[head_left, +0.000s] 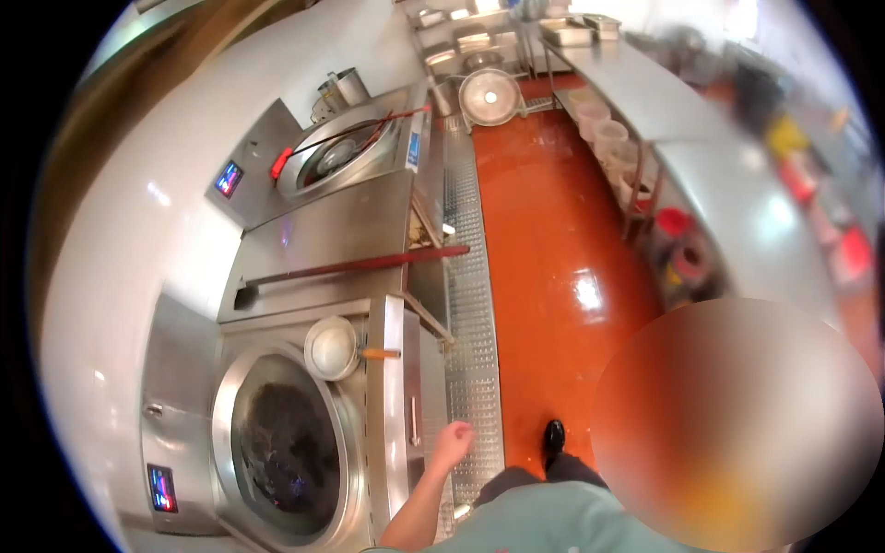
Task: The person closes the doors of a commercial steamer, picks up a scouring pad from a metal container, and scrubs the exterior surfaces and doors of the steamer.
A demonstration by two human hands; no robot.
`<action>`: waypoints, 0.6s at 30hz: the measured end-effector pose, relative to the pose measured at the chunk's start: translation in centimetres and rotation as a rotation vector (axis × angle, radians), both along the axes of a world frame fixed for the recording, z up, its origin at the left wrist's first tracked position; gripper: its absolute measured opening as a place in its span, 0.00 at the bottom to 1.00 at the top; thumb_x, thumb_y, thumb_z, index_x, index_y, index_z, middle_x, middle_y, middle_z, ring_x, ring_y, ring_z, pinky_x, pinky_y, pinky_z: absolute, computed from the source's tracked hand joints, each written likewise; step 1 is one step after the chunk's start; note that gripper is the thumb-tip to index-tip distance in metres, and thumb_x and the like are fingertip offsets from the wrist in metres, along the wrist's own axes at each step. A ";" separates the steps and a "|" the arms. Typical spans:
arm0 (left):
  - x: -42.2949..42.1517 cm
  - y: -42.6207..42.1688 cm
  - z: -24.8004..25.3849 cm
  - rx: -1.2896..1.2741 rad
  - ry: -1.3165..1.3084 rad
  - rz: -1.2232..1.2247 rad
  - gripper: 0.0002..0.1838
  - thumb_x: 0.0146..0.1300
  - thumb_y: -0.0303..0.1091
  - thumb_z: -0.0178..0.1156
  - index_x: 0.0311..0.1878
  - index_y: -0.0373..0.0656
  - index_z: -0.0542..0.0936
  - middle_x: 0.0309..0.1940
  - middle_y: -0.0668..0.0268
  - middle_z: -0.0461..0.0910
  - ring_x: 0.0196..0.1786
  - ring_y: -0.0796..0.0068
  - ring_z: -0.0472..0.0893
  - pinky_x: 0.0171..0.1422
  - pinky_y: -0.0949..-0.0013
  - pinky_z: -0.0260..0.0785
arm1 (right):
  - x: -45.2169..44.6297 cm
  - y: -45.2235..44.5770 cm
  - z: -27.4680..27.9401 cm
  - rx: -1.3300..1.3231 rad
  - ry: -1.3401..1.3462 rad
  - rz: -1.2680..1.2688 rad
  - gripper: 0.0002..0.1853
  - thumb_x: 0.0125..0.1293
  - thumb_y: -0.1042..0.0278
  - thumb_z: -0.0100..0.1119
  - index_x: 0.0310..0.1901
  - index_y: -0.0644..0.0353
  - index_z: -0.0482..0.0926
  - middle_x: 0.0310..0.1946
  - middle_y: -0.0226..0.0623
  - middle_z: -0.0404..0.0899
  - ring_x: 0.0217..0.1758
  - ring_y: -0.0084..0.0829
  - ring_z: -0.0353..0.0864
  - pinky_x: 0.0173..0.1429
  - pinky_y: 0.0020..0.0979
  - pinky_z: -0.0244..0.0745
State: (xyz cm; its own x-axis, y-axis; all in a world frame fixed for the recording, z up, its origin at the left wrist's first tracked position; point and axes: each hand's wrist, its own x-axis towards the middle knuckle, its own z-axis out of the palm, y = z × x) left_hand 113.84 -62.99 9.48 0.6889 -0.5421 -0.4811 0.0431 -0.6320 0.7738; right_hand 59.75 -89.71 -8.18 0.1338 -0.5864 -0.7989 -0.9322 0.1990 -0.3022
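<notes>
— Left hand (452, 446) low beside the stove front (395, 405), fingers curling in! Clenched or loose?

— Can't tell, too small from here. Right hand's out of view. Nearest thing: the wooden-handled pan (332, 348), up on the stove top at the far rim of the big wok (223, 433)!

— And its line?

— Long axis runs crosswise: bowl toward the wall (120, 313), handle (380, 354) pointing at the red floor (544, 249)!

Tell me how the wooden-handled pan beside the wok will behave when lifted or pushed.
The pan is probably stiff, its round wall looking like rigid metal. It will likely feel front-heavy, its body far bulkier than its handle. Pushed, it might slide, as the stove top looks smooth.
</notes>
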 end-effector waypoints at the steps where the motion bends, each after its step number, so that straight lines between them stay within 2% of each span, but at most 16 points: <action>1: 1.2 -2.3 1.4 -0.009 0.029 0.041 0.14 0.67 0.35 0.62 0.50 0.36 0.82 0.38 0.58 0.88 0.38 0.68 0.87 0.42 0.65 0.78 | 2.6 -4.9 -1.0 -0.128 -0.011 0.062 0.18 0.57 0.55 0.69 0.40 0.63 0.87 0.36 0.50 0.87 0.32 0.37 0.87 0.38 0.40 0.83; 2: 2.2 -4.2 2.8 -0.022 0.061 0.090 0.13 0.67 0.34 0.62 0.50 0.36 0.82 0.37 0.58 0.87 0.37 0.71 0.87 0.40 0.67 0.78 | 5.8 -10.0 -1.7 -0.247 -0.049 0.055 0.19 0.57 0.55 0.69 0.40 0.63 0.87 0.37 0.51 0.88 0.33 0.37 0.88 0.40 0.40 0.84; 3: 3.4 -6.0 3.6 -0.033 0.095 0.137 0.12 0.68 0.33 0.61 0.49 0.35 0.82 0.37 0.59 0.87 0.36 0.73 0.87 0.39 0.68 0.78 | 12.4 -14.2 6.5 -0.168 -0.233 -0.195 0.16 0.58 0.58 0.68 0.39 0.65 0.85 0.31 0.50 0.85 0.31 0.40 0.87 0.35 0.42 0.83; 4: 5.0 -7.9 3.6 -0.060 0.082 0.151 0.12 0.69 0.33 0.61 0.49 0.35 0.82 0.36 0.60 0.87 0.35 0.73 0.86 0.38 0.69 0.78 | 16.3 -19.1 7.1 -0.074 -0.393 -0.387 0.11 0.62 0.64 0.64 0.37 0.65 0.81 0.25 0.46 0.81 0.25 0.39 0.84 0.27 0.39 0.80; 6: 8.3 -12.3 3.1 -0.114 0.061 0.164 0.11 0.70 0.31 0.59 0.49 0.35 0.81 0.35 0.60 0.87 0.33 0.74 0.86 0.37 0.70 0.78 | 24.9 -26.3 13.1 -0.068 -0.535 -0.353 0.07 0.69 0.72 0.58 0.33 0.60 0.72 0.21 0.35 0.74 0.20 0.30 0.76 0.19 0.33 0.74; 9: 13.8 -20.8 3.0 -0.178 0.097 0.195 0.10 0.71 0.29 0.59 0.50 0.35 0.81 0.32 0.59 0.86 0.32 0.72 0.86 0.38 0.70 0.79 | 33.9 -34.8 14.9 -0.100 -0.592 -0.388 0.04 0.69 0.75 0.56 0.38 0.68 0.77 0.24 0.41 0.78 0.17 0.30 0.77 0.17 0.31 0.72; 12: 19.8 -29.3 3.8 -0.274 0.182 0.216 0.09 0.71 0.28 0.59 0.49 0.34 0.80 0.31 0.59 0.86 0.31 0.72 0.86 0.38 0.69 0.80 | 38.2 -39.7 14.4 -0.095 -0.567 -0.311 0.04 0.68 0.75 0.58 0.39 0.68 0.77 0.24 0.42 0.79 0.18 0.31 0.79 0.17 0.31 0.73; 14: 25.5 -37.4 3.8 -0.344 0.168 0.175 0.09 0.72 0.28 0.58 0.49 0.33 0.80 0.31 0.58 0.86 0.31 0.72 0.86 0.38 0.70 0.80 | 39.1 -41.5 13.8 -0.019 -0.377 -0.324 0.04 0.69 0.75 0.58 0.40 0.68 0.78 0.25 0.44 0.80 0.19 0.31 0.81 0.17 0.30 0.72; 15: 27.7 -40.2 3.7 -0.347 0.131 0.135 0.09 0.72 0.28 0.58 0.49 0.33 0.80 0.32 0.58 0.86 0.32 0.73 0.86 0.37 0.70 0.80 | 38.6 -41.9 14.1 0.051 -0.318 -0.262 0.06 0.71 0.74 0.55 0.39 0.67 0.79 0.23 0.43 0.79 0.17 0.34 0.80 0.14 0.35 0.77; 16: 30.1 -43.4 3.7 -0.356 0.078 0.099 0.09 0.72 0.28 0.58 0.49 0.32 0.80 0.32 0.58 0.86 0.32 0.73 0.86 0.37 0.70 0.80 | 38.7 -42.6 13.8 0.214 -0.013 -0.099 0.11 0.72 0.64 0.53 0.36 0.57 0.84 0.26 0.33 0.84 0.22 0.27 0.84 0.17 0.35 0.70; 17: 32.6 -46.6 4.1 -0.421 0.114 0.112 0.09 0.72 0.28 0.58 0.49 0.33 0.80 0.34 0.58 0.86 0.33 0.73 0.87 0.38 0.71 0.81 | 38.1 -43.2 12.6 0.270 0.057 0.050 0.11 0.70 0.64 0.53 0.35 0.57 0.84 0.26 0.33 0.84 0.24 0.27 0.84 0.18 0.37 0.69; 18: 34.8 -49.4 5.4 -0.434 0.117 0.108 0.09 0.72 0.28 0.59 0.49 0.33 0.80 0.34 0.58 0.86 0.33 0.73 0.87 0.39 0.71 0.80 | 36.0 -44.0 10.7 0.177 -0.035 0.456 0.11 0.68 0.63 0.54 0.33 0.56 0.84 0.26 0.32 0.85 0.26 0.28 0.85 0.18 0.39 0.68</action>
